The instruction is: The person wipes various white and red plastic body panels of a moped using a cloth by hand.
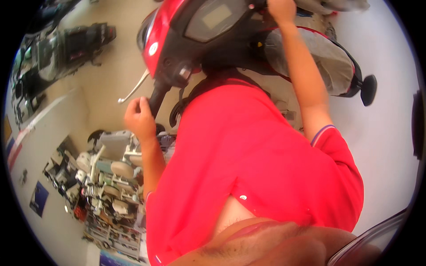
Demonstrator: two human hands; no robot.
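Note:
A red and black electric scooter [162, 37] stands in front of me, its dark instrument panel [216, 18] at the top of the view. My left hand [140, 117] is curled at the outer end of the black handlebar grip [159, 95]. A silver brake lever [134, 88] sticks out just beyond it. My right hand [282, 9] is closed at the top edge, beside the panel's right side. Whatever lies in its fingers is hidden. Under my right forearm is the scooter's seat [330, 62], wrapped in clear plastic.
Another scooter [66, 51] stands at the far left on the beige floor. A white partition [53, 119] runs along the left side. Beyond my left arm are several small light-coloured scooters [111, 173] packed together. A black mirror [368, 90] juts out at the right.

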